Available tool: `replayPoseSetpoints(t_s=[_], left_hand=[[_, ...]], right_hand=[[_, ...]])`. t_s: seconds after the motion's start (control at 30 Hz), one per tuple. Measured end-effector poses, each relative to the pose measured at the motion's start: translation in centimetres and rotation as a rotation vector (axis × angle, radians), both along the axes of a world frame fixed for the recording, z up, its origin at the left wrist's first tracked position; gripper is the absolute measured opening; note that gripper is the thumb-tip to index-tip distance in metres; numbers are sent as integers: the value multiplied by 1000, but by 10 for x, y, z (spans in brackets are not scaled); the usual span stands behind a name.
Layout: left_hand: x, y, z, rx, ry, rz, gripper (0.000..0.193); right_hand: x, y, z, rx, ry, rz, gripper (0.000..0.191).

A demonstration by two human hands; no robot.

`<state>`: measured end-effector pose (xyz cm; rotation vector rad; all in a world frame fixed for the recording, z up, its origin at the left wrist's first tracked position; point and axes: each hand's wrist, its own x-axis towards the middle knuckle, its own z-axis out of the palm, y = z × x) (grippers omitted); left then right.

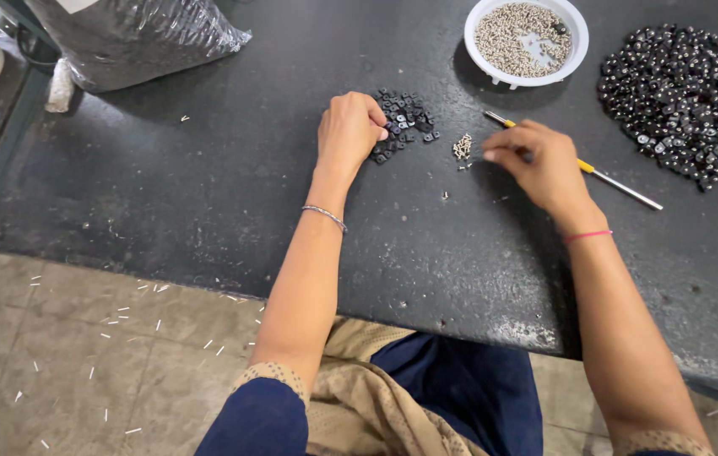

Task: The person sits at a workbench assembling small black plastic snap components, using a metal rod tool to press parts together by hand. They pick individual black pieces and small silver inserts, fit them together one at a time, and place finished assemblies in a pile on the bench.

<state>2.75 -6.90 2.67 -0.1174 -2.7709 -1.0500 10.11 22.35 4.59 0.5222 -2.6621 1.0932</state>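
Two hands: left (349, 131) curled on black pieces (405, 122); right (536, 165) pinched shut beside metal pins (462, 148).

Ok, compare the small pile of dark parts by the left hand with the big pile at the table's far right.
The small pile holds few flat, matte, squarish pieces; the big pile holds many rounder, glossy ones. The left hand touches the small pile; the big pile lies untouched. Both are black and lie loose on the dark table.

A white bowl (574, 59) of small pale metal pieces stands at the far edge of the dark table (207, 194). A large heap of black beads (684, 101) lies to its right. A clear plastic bag (135, 34) sits far left.
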Motion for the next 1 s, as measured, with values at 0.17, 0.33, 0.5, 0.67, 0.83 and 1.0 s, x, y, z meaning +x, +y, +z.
replayPoseSetpoints(t_s=[0.17,0.33,0.5,0.67,0.83,1.0], left_hand=[[-4,4,-3,-88,47,82,4],[-4,10,3,219,123,31,6],[-1,36,4,738,-83,-218,11],[6,61,-3,880,-208,-373,15],[14,73,-8,861,-236,-387,19],[20,78,-6,857,-233,-380,18]], right_hand=[[3,-7,3,18,-10,133,14],[6,-13,4,111,50,147,15],[6,-19,-1,213,177,150,12],[1,-19,-3,-26,108,81,10],[1,-11,-2,-184,120,-35,14],[-4,-11,-8,-428,-44,-38,9]])
